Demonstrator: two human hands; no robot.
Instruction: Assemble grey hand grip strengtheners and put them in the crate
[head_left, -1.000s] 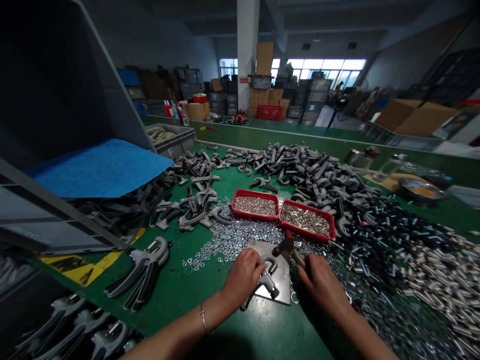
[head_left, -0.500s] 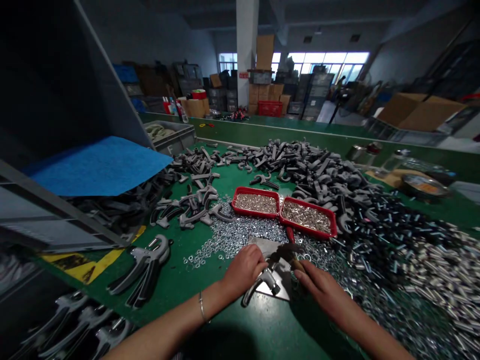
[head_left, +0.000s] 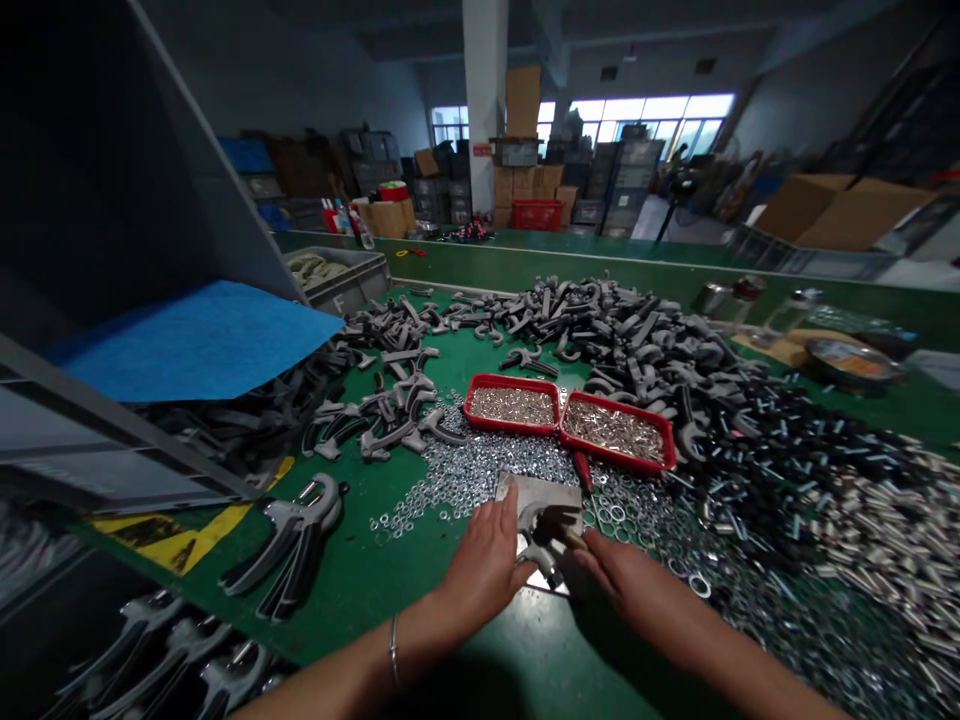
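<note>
A small steel plate (head_left: 551,492) lies on the green table near the front edge. On it rests a curved grey metal part (head_left: 541,560). My left hand (head_left: 487,565) is closed on that part, holding it down on the plate. My right hand (head_left: 611,575) grips the handle of a small hammer (head_left: 559,522), whose head is down on the part. Loose silver washers (head_left: 465,480) lie all around the plate.
Two red trays (head_left: 570,415) of small metal pieces sit just beyond the plate. A large heap of grey curved parts (head_left: 622,335) fills the far middle. Black and silver tubes (head_left: 840,500) cover the right. Assembled pieces (head_left: 296,540) and a tilted grey crate (head_left: 135,330) stand left.
The hammer has come down from a raised position onto the part. My left hand has slid forward over the part. The view has shifted slightly.
</note>
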